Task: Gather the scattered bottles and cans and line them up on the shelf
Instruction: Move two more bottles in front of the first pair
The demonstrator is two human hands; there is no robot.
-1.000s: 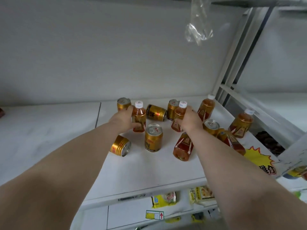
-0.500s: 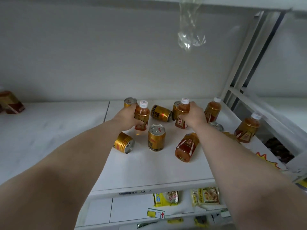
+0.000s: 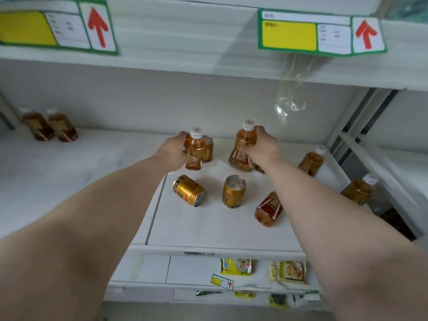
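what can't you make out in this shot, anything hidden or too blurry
All in the head view:
- rear can: mostly covered by the left-held bottle and the left hand.
- gold cans beneath the right hand and right-held bottle: only edges show, number unclear.
- lying bottle: neck end hidden by the right forearm.
- shelf tag: print blurred.
- far-left bottles: labels blurred.
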